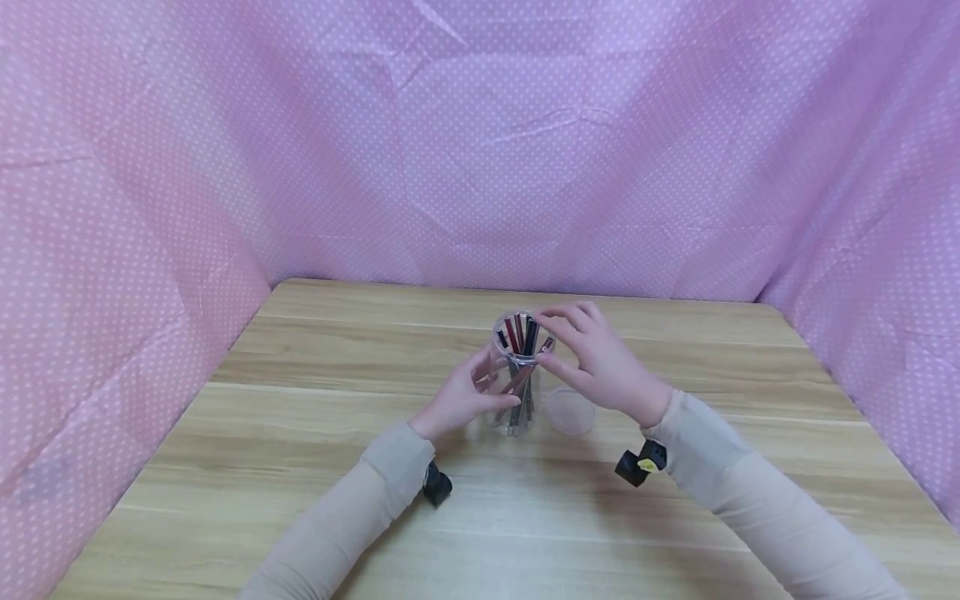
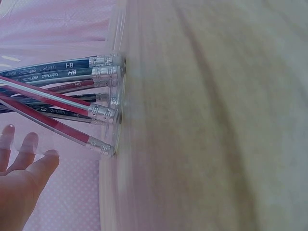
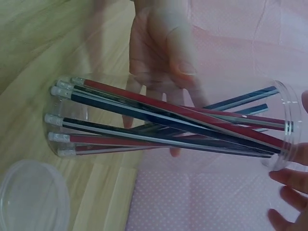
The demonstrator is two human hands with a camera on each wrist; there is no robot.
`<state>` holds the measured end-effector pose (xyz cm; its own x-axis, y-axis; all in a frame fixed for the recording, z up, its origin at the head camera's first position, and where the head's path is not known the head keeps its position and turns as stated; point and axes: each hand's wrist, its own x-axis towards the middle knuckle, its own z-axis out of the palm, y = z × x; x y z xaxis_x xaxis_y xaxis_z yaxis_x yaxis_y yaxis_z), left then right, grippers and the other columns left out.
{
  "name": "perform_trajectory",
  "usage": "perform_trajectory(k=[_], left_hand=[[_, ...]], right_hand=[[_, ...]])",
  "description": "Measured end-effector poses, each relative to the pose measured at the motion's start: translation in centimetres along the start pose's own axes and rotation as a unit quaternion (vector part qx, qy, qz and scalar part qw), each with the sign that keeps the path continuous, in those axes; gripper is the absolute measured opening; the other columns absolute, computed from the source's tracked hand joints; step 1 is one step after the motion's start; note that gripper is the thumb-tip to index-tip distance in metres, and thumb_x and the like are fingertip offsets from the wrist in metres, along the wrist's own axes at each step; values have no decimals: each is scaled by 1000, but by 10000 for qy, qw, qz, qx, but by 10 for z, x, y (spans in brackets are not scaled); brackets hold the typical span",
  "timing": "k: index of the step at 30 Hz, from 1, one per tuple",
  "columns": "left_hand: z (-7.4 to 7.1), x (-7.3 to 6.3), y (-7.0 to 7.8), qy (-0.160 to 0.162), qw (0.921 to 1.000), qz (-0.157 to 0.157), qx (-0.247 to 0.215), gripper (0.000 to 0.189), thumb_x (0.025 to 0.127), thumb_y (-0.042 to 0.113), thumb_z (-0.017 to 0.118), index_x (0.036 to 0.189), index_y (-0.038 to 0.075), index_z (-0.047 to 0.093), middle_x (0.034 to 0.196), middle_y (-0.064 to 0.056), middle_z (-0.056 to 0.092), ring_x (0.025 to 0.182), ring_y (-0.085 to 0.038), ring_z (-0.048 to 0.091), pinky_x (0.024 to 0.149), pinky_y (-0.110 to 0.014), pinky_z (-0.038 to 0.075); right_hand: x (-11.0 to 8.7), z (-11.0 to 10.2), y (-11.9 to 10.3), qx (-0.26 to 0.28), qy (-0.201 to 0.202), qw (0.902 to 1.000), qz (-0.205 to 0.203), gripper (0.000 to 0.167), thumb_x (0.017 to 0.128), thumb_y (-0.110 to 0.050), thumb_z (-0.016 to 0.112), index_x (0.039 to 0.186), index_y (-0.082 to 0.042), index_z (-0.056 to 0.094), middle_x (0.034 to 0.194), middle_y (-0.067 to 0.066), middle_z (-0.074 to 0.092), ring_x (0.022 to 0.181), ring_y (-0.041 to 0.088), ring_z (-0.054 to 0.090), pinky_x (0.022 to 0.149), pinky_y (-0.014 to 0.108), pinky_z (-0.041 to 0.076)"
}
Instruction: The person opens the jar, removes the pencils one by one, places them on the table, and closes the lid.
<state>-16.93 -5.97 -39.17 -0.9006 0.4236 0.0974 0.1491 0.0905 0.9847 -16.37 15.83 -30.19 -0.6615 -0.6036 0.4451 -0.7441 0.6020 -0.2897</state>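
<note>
A tall clear plastic cylinder (image 3: 110, 166) stands on the table with several red and dark pencils (image 3: 159, 111) inside. Their metal-banded eraser ends (image 2: 103, 113) rest at its base, and their other ends fan out at the open top. My left hand (image 1: 459, 398) grips the cylinder low on its side, thumb in front and fingers behind. At the rim (image 1: 523, 360), my right hand (image 1: 600, 358) has its thumb and fingertips spread around the right side, touching or very near it. No pencil shows between these fingers.
A round clear lid (image 1: 570, 412) lies on the wooden table (image 1: 300, 467) just right of the cylinder, below my right hand. Pink dotted cloth (image 1: 480, 167) hangs behind the table and along both sides.
</note>
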Motion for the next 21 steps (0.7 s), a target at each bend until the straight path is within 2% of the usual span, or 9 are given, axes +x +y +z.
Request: perform_trajectory(k=[3,6,9,11,15,21], left_hand=[[-1,0,-3,26,9999,93,69,80,79,3,74,146,18,35,145,-11,45,134,-27,41,113,-45,33],[-1,1,-4,49,9998,157,146,80,78,5,75,146,19,36,144,-9,46,133,-25,42,112,-44,34],[-1,1,-5,64,9996,197,175,81,78,5,76,146,20,35,144,-8,47,133,-25,43,112,-43,35],[-1,1,-4,96,9995,180,239,81,78,7,76,146,22,35,143,-5,47,132,-23,44,112,-41,35],[0,0,-4,107,9993,150,310,83,78,10,77,147,25,34,143,-2,48,131,-20,45,112,-39,36],[-1,1,-4,96,9994,168,288,82,78,9,77,146,25,35,143,0,48,131,-20,45,112,-40,35]], right_hand=[[0,6,1,-59,445,9984,-338,45,89,-22,65,128,-3,56,126,16,53,120,34,39,95,52,44],[2,12,1,-42,889,9932,-751,41,93,-32,59,121,-2,61,120,14,58,116,35,43,94,50,44],[4,15,1,54,1120,9881,-1056,44,94,-38,56,115,0,63,113,13,64,112,34,48,95,48,45],[6,17,0,172,1162,9864,-1145,40,93,-34,60,112,1,63,107,13,67,110,34,51,95,48,45],[8,17,-4,352,1000,9887,-1062,31,82,-12,71,109,2,63,105,18,65,104,32,56,91,46,50],[10,16,-7,591,820,9899,-990,23,81,-6,71,101,0,62,98,11,64,95,26,61,86,44,48]])
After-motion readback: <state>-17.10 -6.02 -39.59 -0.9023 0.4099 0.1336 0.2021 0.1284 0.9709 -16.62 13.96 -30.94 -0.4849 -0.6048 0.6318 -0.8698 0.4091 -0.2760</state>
